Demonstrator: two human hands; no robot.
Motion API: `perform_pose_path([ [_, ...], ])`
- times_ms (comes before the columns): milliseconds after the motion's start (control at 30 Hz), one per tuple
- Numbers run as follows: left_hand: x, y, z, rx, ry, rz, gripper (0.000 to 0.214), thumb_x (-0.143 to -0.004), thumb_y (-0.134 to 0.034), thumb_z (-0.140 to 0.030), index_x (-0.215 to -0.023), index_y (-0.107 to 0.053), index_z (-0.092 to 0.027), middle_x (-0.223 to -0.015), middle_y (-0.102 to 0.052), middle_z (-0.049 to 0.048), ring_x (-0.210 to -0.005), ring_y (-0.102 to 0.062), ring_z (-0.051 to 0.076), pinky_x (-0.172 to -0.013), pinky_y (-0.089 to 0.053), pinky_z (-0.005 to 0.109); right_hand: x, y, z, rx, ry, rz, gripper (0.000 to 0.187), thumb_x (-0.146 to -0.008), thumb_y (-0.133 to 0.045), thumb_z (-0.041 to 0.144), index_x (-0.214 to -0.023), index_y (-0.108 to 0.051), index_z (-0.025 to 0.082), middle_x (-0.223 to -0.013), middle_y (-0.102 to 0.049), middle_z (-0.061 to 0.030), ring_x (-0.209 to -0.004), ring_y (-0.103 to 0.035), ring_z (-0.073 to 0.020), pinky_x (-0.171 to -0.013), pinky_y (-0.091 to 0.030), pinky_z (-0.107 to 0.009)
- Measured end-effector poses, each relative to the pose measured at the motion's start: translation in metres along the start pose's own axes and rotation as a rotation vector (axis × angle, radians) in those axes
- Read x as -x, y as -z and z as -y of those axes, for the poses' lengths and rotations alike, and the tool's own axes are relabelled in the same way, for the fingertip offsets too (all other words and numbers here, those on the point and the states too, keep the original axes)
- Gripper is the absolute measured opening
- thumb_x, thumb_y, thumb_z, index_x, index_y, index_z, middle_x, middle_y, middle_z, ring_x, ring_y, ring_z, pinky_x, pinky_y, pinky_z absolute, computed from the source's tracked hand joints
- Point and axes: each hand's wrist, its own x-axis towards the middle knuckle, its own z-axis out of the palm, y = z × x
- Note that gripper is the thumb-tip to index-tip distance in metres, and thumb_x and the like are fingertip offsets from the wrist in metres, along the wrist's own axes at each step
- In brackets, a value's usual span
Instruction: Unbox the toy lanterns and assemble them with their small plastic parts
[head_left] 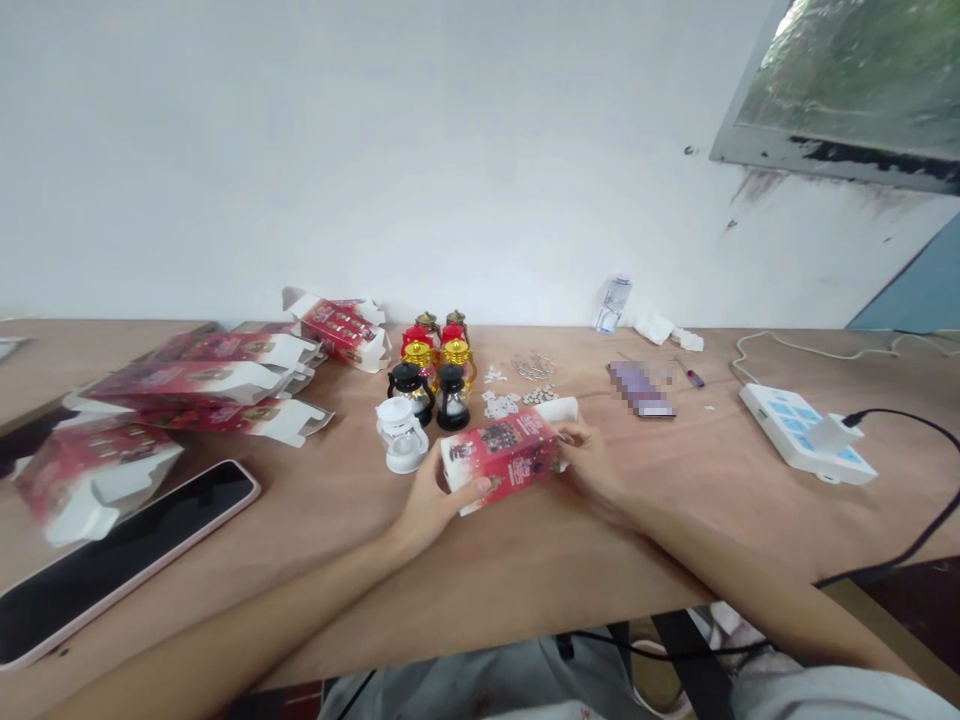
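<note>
Both my hands hold a small red printed box (504, 450) lying on its side over the wooden table (525, 560). My left hand (431, 500) grips its left end, thumb on the front face. Around the right end, where a white flap is open, my right hand (589, 455) is closed. Just left of the box stands a white toy lantern (401, 435). Behind it is a cluster of small lanterns (435, 365) in black, gold and red.
Several red boxes with white flaps (217, 385) lie at the left. A phone in a pink case (120, 555) lies near the left front edge. Small white parts (501, 403), a purple item (641, 388), a small screwdriver (691, 376) and a white power strip (806, 433) with cables sit to the right.
</note>
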Motion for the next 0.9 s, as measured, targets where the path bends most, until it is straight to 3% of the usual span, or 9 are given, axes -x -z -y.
perform_pose_path([
  [67,0.003,-0.002,-0.002,-0.055,-0.050,0.014,0.053,-0.056,-0.079,-0.037,-0.097,-0.052,-0.018,-0.098,-0.066,0.0055,-0.090,-0.062,0.024,-0.079,-0.050,0.033,0.001,0.000,-0.004,-0.023,-0.038,-0.006,0.020,-0.065,-0.071,0.043,-0.065,-0.068,0.023,-0.078,-0.065,-0.0022,-0.063,-0.060,-0.0186,-0.054,-0.049,-0.032],
  [167,0.006,-0.002,-0.003,-0.128,-0.125,0.012,0.049,-0.059,-0.077,-0.036,-0.097,-0.051,-0.018,-0.097,-0.065,0.0050,-0.091,-0.061,0.023,-0.080,-0.049,0.032,0.001,0.000,-0.002,-0.027,-0.056,0.043,0.020,-0.067,-0.070,0.045,-0.065,-0.068,0.024,-0.064,-0.065,-0.0006,-0.057,-0.060,-0.0183,-0.052,-0.048,-0.032],
  [300,0.007,-0.001,-0.004,-0.214,-0.241,-0.033,0.049,-0.059,-0.077,-0.034,-0.097,-0.050,-0.018,-0.097,-0.061,0.0045,-0.092,-0.058,0.023,-0.082,-0.047,0.031,-0.009,0.010,0.016,0.036,0.069,-0.024,0.025,-0.069,-0.068,0.049,-0.068,-0.067,0.024,-0.079,-0.067,-0.0025,-0.079,-0.064,-0.0206,-0.074,-0.052,-0.035],
  [400,0.009,0.000,-0.007,-0.211,-0.323,-0.120,0.054,-0.059,-0.077,-0.032,-0.104,-0.048,-0.020,-0.102,-0.058,0.0050,-0.098,-0.056,0.024,-0.086,-0.045,0.032,-0.029,0.033,0.034,-0.003,0.117,-0.156,0.030,-0.067,-0.069,0.050,-0.072,-0.064,0.021,-0.095,-0.065,-0.0054,-0.096,-0.061,-0.0214,-0.085,-0.050,-0.037],
  [533,0.011,0.000,-0.020,-0.269,-0.504,-0.173,0.061,-0.063,-0.071,-0.025,-0.115,-0.040,-0.023,-0.114,-0.050,0.0060,-0.104,-0.052,0.023,-0.089,-0.043,0.033,-0.063,0.074,0.055,-0.051,0.098,-0.234,0.035,-0.066,-0.067,0.052,-0.077,-0.061,0.019,-0.075,-0.065,-0.0044,-0.072,-0.063,-0.0189,-0.067,-0.053,-0.036],
  [633,0.010,0.001,-0.044,-0.459,-0.698,-0.192,0.065,-0.058,-0.066,-0.017,-0.116,-0.038,-0.023,-0.115,-0.045,0.0063,-0.106,-0.049,0.025,-0.090,-0.043,0.038,-0.085,0.097,0.067,0.157,0.160,-0.322,0.033,-0.066,-0.066,0.049,-0.075,-0.059,0.018,-0.069,-0.063,-0.0021,-0.063,-0.060,-0.0161,-0.060,-0.051,-0.033],
  [700,0.008,0.003,-0.067,-0.598,-0.784,-0.223,0.065,-0.057,-0.064,-0.015,-0.116,-0.038,-0.021,-0.114,-0.043,0.0075,-0.105,-0.047,0.025,-0.090,-0.043,0.040,-0.095,0.102,0.072,0.413,0.195,-0.345,0.026,-0.071,-0.062,0.043,-0.076,-0.060,0.017,-0.068,-0.063,-0.0025,-0.062,-0.060,-0.0163,-0.061,-0.050,-0.032],
  [833,0.005,0.003,-0.119,-0.755,-0.954,-0.189,0.061,-0.065,-0.062,-0.020,-0.120,-0.036,-0.017,-0.112,-0.044,0.0101,-0.104,-0.047,0.025,-0.090,-0.043,0.043,-0.104,0.095,0.077,1.026,0.221,-0.300,0.014,-0.079,-0.052,0.024,-0.080,-0.063,0.016,-0.079,-0.068,-0.0076,-0.076,-0.062,-0.0198,-0.073,-0.046,-0.034],
  [900,0.005,0.003,-0.141,-0.891,-0.994,-0.188,0.058,-0.069,-0.062,-0.023,-0.121,-0.038,-0.017,-0.114,-0.046,0.0110,-0.107,-0.046,0.026,-0.092,-0.041,0.044,-0.106,0.090,0.076,1.195,0.178,-0.260,0.013,-0.079,-0.051,0.019,-0.078,-0.064,0.016,-0.084,-0.069,-0.0092,-0.081,-0.062,-0.0204,-0.074,-0.044,-0.032],
])
